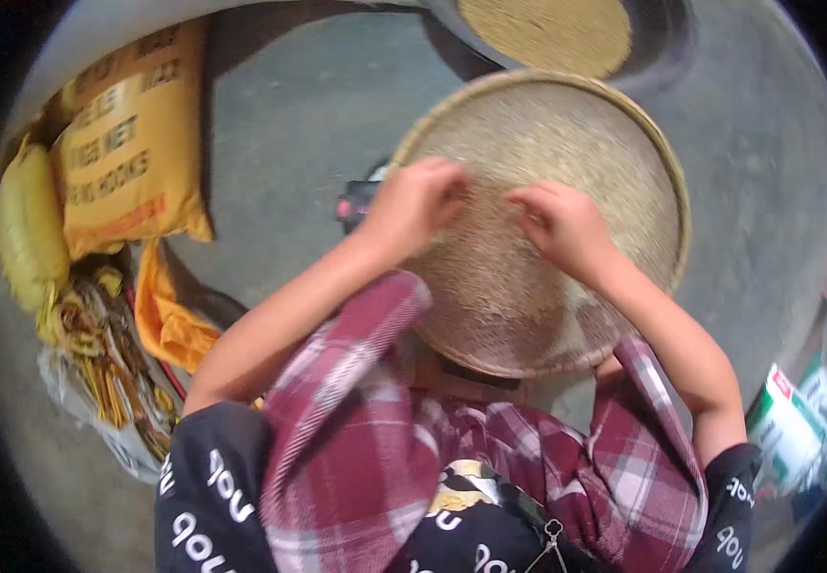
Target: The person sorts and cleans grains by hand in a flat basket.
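A round woven winnowing tray [685, 215] rests at my lap, its inside spread with small grains [499, 263]. The grains look brownish on the near side and paler toward the far right. Over the left part of the tray is my left hand [418, 205], its fingers curled inward. Facing it across a small gap, my right hand [566, 229] has thumb and fingers drawn together above the grains. Whatever either hand pinches is too small or blurred to make out.
Beyond the tray stands a dark basin [662, 48] with a heap of grain [552, 33]. A printed yellow sack [132, 143], a yellow-green bundle [31, 224] and orange cloth [170, 315] lie at left. Plastic packets [791, 425] sit at right. A dark object [356, 205] is beside the tray.
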Tool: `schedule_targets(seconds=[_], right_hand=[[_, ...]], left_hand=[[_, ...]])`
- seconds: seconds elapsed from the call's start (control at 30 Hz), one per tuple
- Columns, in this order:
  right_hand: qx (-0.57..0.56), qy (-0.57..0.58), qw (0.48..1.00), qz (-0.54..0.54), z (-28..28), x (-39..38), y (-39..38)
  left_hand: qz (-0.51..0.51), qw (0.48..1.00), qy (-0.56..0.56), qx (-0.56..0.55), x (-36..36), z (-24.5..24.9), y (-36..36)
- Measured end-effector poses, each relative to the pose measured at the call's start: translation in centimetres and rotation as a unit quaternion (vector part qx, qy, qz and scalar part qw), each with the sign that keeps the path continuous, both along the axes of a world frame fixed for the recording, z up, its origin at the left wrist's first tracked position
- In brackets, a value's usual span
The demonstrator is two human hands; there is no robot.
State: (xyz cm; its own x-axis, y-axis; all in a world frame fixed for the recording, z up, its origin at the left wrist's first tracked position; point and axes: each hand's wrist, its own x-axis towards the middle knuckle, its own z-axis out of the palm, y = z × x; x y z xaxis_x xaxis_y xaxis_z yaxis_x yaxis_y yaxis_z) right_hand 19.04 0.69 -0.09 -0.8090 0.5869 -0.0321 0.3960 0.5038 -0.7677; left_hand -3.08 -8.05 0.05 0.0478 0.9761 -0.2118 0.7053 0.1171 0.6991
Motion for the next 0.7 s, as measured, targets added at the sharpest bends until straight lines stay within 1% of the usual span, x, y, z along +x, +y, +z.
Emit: schedule_targets(seconds=[0.03, 0.1, 0.2, 0.23, 0.37, 0.43, 0.7], right_hand=[[-0.008, -0.006, 1.0, -0.001, -0.25, 0.01, -0.03], [-0.007, -0.015, 1.0, -0.004, -0.4, -0.25, 0.05], [0.007, -0.001, 1.0, 0.001, -0.63, -0.56, 0.38], [0.021, 0.009, 1.0, 0.005, -0.66, -0.56, 0.37], [0.009, 0.001, 1.0, 0.005, -0.5, -0.49, 0.39], [0.004, 0.002, 1.0, 0.006, -0.59, -0.26, 0.38], [0.013, -0.004, 1.0, 0.006, -0.37, 0.01, 0.36]], left_hand=[[-0.009, 1.0, -0.015, -0.003, 0.1, 0.11, 0.05], [-0.016, 1.0, 0.021, 0.001, -0.14, 0.32, 0.08], [-0.022, 0.999, 0.035, 0.013, -0.09, 0.17, 0.16], [-0.028, 0.999, 0.03, 0.012, 0.07, 0.44, 0.24], [-0.031, 0.999, 0.029, 0.02, 0.3, 0.06, 0.38], [-0.043, 0.997, 0.029, 0.054, 0.2, -0.31, 0.42], [-0.043, 0.997, 0.021, 0.055, -0.04, -0.4, 0.58]])
